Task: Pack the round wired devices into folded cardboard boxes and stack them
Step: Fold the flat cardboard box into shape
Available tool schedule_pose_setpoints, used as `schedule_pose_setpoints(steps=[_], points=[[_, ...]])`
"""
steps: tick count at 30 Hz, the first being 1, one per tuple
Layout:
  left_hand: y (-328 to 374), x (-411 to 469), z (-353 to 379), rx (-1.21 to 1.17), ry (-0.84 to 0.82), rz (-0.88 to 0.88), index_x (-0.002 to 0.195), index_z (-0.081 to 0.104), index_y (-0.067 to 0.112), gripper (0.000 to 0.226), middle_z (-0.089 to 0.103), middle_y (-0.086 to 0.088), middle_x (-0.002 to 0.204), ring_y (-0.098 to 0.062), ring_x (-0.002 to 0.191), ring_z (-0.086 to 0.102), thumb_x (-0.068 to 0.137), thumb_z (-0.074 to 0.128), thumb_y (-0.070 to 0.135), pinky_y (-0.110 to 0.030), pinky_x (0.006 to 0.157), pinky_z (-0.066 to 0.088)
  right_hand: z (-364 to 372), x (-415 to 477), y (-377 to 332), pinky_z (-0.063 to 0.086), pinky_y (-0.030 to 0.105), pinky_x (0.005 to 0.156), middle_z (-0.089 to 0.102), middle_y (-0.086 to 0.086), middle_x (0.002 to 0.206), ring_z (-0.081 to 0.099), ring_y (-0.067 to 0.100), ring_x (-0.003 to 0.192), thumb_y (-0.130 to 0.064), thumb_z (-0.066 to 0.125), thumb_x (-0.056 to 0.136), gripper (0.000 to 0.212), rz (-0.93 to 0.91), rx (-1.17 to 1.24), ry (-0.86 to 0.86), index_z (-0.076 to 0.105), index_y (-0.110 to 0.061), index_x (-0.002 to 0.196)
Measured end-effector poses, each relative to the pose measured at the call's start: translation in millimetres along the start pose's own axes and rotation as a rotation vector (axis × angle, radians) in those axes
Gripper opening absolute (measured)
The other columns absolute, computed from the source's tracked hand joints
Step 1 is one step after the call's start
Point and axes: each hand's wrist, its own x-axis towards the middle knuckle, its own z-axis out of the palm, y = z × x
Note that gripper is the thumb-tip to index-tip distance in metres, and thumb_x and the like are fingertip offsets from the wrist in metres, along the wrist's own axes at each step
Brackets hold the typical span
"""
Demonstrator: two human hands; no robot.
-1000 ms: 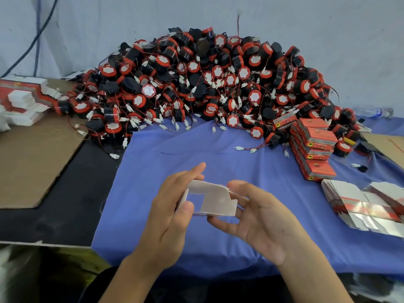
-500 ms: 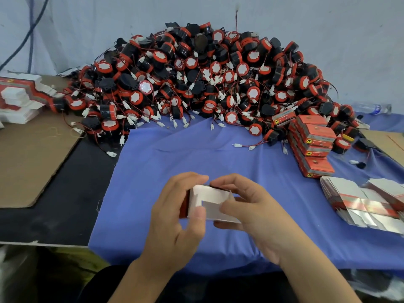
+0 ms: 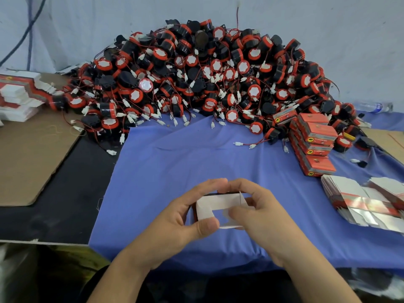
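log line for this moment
stage: folding | left hand: grips box | right hand: grips box | devices: piled behind | packed boxes: stacked right

Your left hand (image 3: pixel 175 224) and right hand (image 3: pixel 260 217) both grip a half-folded white box (image 3: pixel 218 203) over the blue cloth (image 3: pixel 175 167). Behind it lies the device pile (image 3: pixel 207 84); packed boxes (image 3: pixel 314 143) stack at right.

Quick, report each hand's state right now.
Left hand: closed, gripping the left end of the cardboard box.
Right hand: closed, fingers curled round the same box's right end.
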Motion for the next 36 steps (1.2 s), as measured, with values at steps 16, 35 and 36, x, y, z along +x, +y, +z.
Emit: schedule_pose_setpoints(steps=[16, 35, 36], points=[[-12, 0, 5, -0.16, 0.298, -0.048, 0.127, 0.069, 0.04, 0.038, 0.069, 0.006, 0.13, -0.011, 0.131, 0.057, 0.09, 0.071, 0.031, -0.027, 0.099, 0.053, -14, -14, 5, 0.06, 0.028, 0.082, 0.069, -0.013, 0.126, 0.067, 0.006, 0.116, -0.047, 0.079, 0.085, 0.04, -0.033, 0.403, -0.129, 0.07, -0.045, 0.124], [16, -5, 12, 0.309, 0.224, 0.147, 0.111, 0.069, 0.039, 0.033, 0.059, 0.013, 0.129, -0.015, 0.133, 0.052, 0.102, 0.052, 0.012, -0.012, 0.102, 0.037, 2, -14, 16, 0.06, 0.029, 0.071, 0.073, -0.01, 0.113, 0.07, 0.013, 0.107, 0.007, 0.07, 0.091, 0.041, -0.208, 0.222, 0.019, 0.067, -0.031, 0.108], [16, -6, 13, 0.293, 0.23, 0.152, 0.112, 0.069, 0.038, 0.032, 0.059, 0.012, 0.128, -0.016, 0.133, 0.052, 0.103, 0.052, 0.013, -0.012, 0.102, 0.038, 2, -15, 16, 0.061, 0.033, 0.073, 0.073, -0.011, 0.113, 0.07, 0.012, 0.106, 0.006, 0.071, 0.09, 0.043, -0.238, 0.194, 0.039, 0.064, -0.034, 0.104]])
